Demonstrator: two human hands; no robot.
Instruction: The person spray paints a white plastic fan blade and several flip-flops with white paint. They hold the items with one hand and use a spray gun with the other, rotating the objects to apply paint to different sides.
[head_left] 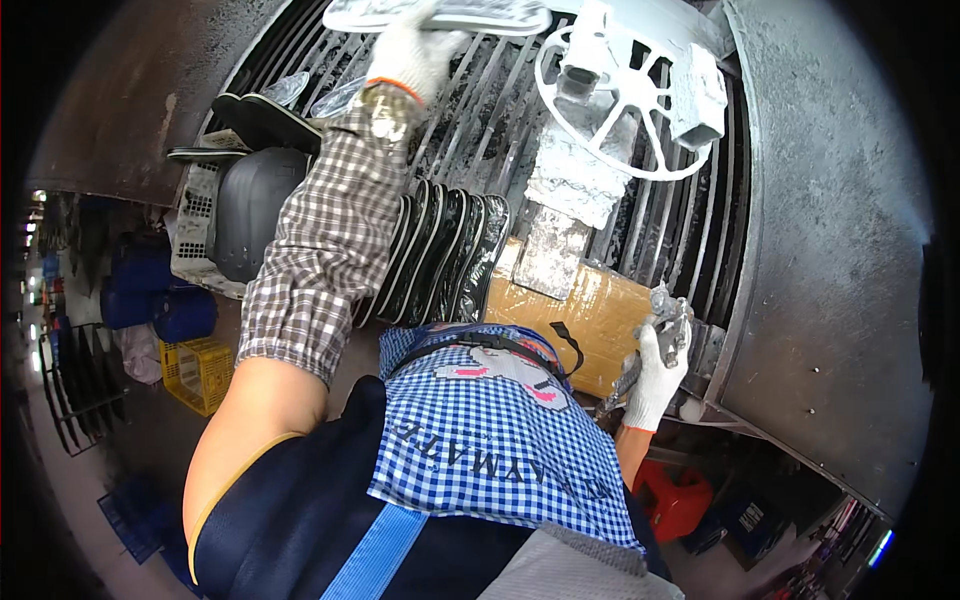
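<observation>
From my end, the slatted metal grate (488, 112) fills most of the upper view, bars smeared white. A white spoked wheel (628, 86) stands over its right part; I note a taped brown box (600, 340) nearer the body. Left of the box, dark flat pieces (440, 255) with pale edges stand in a close row. The pale-rimmed panel (490, 15) is at the top edge of view, far forward. I find the left hand (415, 60) at its near edge, arm outstretched; blur, so I cannot tell whether it grips. The right hand (658, 375), well apart from the panel, curls around a grimy silvery tool (676, 335) beside the box.
</observation>
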